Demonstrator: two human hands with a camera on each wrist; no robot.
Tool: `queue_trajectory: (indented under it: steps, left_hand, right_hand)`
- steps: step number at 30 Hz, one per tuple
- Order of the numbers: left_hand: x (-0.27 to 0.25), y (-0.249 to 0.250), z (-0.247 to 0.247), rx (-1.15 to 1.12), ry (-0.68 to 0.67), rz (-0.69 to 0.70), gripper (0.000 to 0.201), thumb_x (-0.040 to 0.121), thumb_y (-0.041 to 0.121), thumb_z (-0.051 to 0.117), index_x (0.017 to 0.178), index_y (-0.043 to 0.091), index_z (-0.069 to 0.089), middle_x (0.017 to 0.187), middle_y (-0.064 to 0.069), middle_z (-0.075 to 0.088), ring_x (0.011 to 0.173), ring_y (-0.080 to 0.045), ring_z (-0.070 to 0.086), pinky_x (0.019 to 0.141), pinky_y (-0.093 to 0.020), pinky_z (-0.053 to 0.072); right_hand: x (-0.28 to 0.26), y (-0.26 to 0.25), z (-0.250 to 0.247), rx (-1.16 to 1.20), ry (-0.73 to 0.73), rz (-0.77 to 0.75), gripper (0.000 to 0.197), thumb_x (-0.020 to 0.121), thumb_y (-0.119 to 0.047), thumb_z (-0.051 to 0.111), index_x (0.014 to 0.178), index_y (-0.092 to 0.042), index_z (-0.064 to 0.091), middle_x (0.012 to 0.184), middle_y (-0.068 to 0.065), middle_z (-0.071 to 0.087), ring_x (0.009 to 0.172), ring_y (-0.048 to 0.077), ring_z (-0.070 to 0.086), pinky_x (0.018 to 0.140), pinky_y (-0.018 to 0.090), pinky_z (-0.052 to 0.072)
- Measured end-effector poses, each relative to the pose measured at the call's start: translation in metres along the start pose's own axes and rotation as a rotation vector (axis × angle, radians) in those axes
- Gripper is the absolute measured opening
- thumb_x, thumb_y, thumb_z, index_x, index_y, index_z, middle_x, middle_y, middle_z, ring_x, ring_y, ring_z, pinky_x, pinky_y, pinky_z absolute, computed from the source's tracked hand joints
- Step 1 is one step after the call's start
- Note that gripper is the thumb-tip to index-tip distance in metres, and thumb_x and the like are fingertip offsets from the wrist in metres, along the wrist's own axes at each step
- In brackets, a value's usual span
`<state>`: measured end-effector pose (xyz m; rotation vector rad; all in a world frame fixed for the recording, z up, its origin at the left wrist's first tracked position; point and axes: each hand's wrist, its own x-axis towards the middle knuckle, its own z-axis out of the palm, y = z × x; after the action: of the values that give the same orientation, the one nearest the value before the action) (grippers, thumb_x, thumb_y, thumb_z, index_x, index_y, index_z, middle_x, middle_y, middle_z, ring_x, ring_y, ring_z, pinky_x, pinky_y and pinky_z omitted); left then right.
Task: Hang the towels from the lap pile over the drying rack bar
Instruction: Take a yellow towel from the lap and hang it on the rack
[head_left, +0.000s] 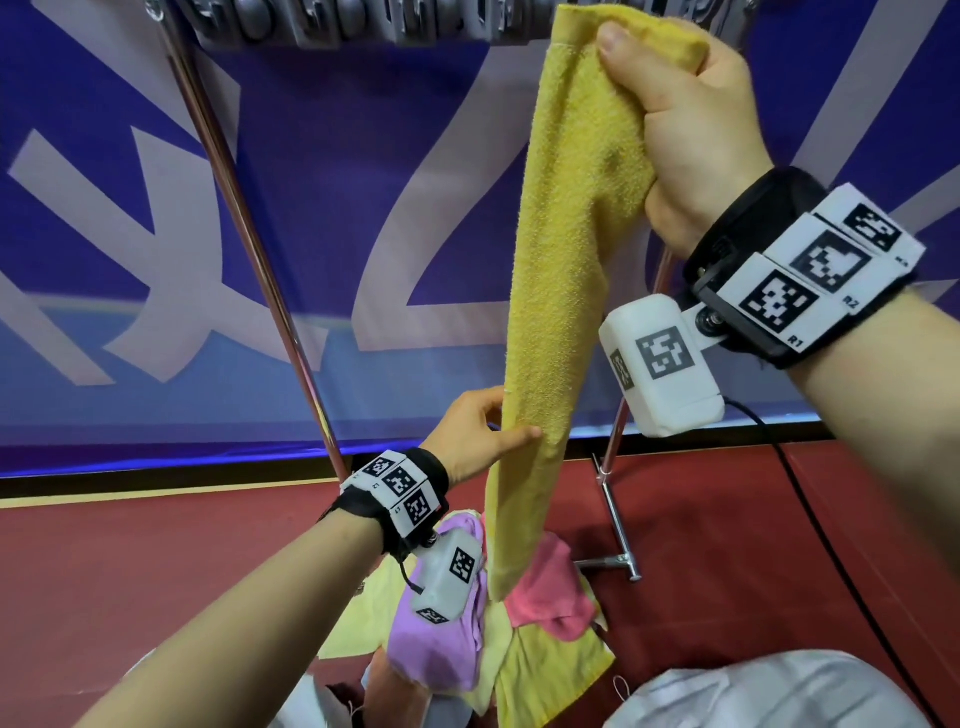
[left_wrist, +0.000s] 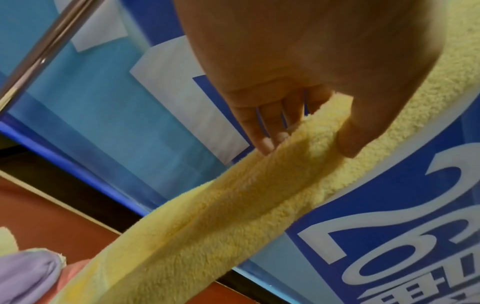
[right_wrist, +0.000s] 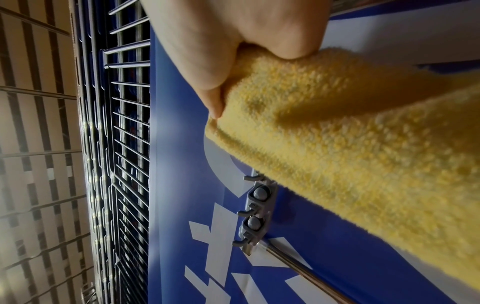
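The right hand (head_left: 691, 130) is raised high and clenched around the top end of a yellow towel (head_left: 561, 291), with the thumb pressed over the bunched cloth just below the grey hook strip (head_left: 363, 23) at the top of the drying rack. From that grip the towel hangs down in a long, narrow fold. Lower down, the left hand (head_left: 475, 436) holds the towel's left edge, thumb on the near face and fingers (left_wrist: 262, 131) behind the cloth, as the left wrist view shows. The towel's bottom end dangles just above the pile on the person's lap, where a purple towel (head_left: 441, 639), a pink towel (head_left: 550, 592) and a pale yellow towel (head_left: 550, 675) lie heaped together. The yellow towel is not over any bar of the rack; it is carried only by the two hands. A slanting metal pole (head_left: 244, 223) of the rack runs down to the left of the towel, and a metal foot (head_left: 618, 540) of the rack stands on the red floor (head_left: 156, 561) to the right of the pile. Behind the rack hangs a blue banner (head_left: 363, 156) with large white lettering.
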<state>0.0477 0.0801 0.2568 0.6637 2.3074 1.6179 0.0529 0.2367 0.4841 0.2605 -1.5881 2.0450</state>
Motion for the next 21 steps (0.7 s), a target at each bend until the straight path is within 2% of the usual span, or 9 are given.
queue_trajectory:
  steps: [2,5,9,11,14,16,17,19,21]
  left_hand:
    - [-0.001,-0.001,-0.002,-0.009,0.002,-0.004,0.023,0.076,0.029,0.070,0.098,0.020,0.069,0.099,0.000,0.074,0.095,-0.019,0.068,0.090,-0.040,0.053]
    - [-0.004,0.000,-0.007,-0.063,-0.012,-0.021,0.019,0.082,0.016,0.070,0.100,0.019,0.067,0.102,-0.003,0.072,0.097,-0.018,0.068,0.090,-0.035,0.053]
    - [-0.005,0.001,-0.014,-0.096,-0.011,-0.040,0.030,0.070,0.025,0.069,0.099,0.015,0.070,0.100,0.000,0.072,0.097,-0.014,0.067,0.090,-0.030,0.052]
    - [-0.005,0.000,-0.018,-0.114,-0.007,-0.052,0.034,0.069,0.024,0.070,0.100,0.011,0.071,0.099,-0.001,0.073,0.095,-0.017,0.069,0.091,-0.033,0.053]
    - [-0.007,-0.002,-0.024,-0.118,0.026,-0.032,0.038,0.071,0.028,0.072,0.099,0.002,0.067,0.101,-0.010,0.072,0.092,-0.031,0.069,0.088,-0.044,0.055]
    - [-0.007,-0.005,-0.027,-0.098,0.064,-0.016,0.033,0.073,0.030,0.071,0.093,0.006,0.061,0.096,-0.013,0.071,0.087,-0.028,0.068,0.085,-0.044,0.054]
    - [-0.007,-0.007,-0.029,-0.113,0.080,-0.025,0.027,0.076,0.026,0.071,0.092,0.011,0.055,0.092,-0.012,0.071,0.082,-0.024,0.067,0.081,-0.042,0.053]
    - [-0.006,-0.011,-0.033,-0.167,0.074,-0.063,0.023,0.085,0.015,0.068,0.099,0.017,0.050,0.084,-0.009,0.071,0.076,-0.021,0.065,0.075,-0.038,0.053]
    - [-0.007,-0.012,-0.037,-0.146,0.041,-0.095,0.020,0.091,0.015,0.063,0.109,0.014,0.055,0.084,-0.007,0.072,0.079,-0.020,0.066,0.080,-0.040,0.054]
  right_hand:
    - [0.000,-0.001,-0.004,-0.001,-0.008,0.001,0.006,0.087,-0.004,0.064,0.091,-0.002,0.059,0.080,0.008,0.067,0.077,0.019,0.067,0.076,0.036,0.058]
    - [0.000,-0.001,-0.011,-0.006,-0.010,0.004,0.008,0.088,-0.005,0.064,0.093,-0.002,0.059,0.081,0.008,0.067,0.079,0.020,0.067,0.078,0.037,0.057]
    - [0.002,-0.001,-0.018,0.007,0.014,0.008,0.013,0.087,-0.005,0.065,0.096,0.001,0.058,0.084,0.011,0.067,0.083,0.024,0.067,0.082,0.042,0.057]
    - [0.003,-0.002,-0.020,0.017,0.009,-0.001,0.016,0.087,-0.004,0.065,0.099,0.003,0.058,0.085,0.012,0.067,0.084,0.026,0.066,0.082,0.043,0.057]
    - [0.005,-0.002,-0.022,0.007,0.006,-0.025,0.010,0.086,-0.005,0.065,0.093,0.000,0.060,0.081,0.010,0.068,0.082,0.025,0.067,0.081,0.042,0.057]
    - [0.007,-0.001,-0.024,-0.009,0.018,-0.041,0.009,0.086,-0.005,0.065,0.092,-0.002,0.060,0.081,0.009,0.067,0.081,0.024,0.066,0.080,0.040,0.057]
    - [0.008,0.000,-0.025,-0.010,0.025,-0.046,0.009,0.086,-0.006,0.066,0.091,-0.002,0.060,0.081,0.009,0.067,0.081,0.024,0.066,0.080,0.040,0.057]
    - [0.009,0.003,-0.025,0.003,0.038,-0.050,0.009,0.085,-0.005,0.066,0.089,-0.001,0.060,0.080,0.010,0.066,0.081,0.025,0.065,0.080,0.042,0.056]
    - [0.010,0.006,-0.024,0.002,0.050,-0.052,0.008,0.085,-0.006,0.067,0.088,-0.003,0.059,0.080,0.009,0.066,0.081,0.024,0.065,0.080,0.041,0.056]
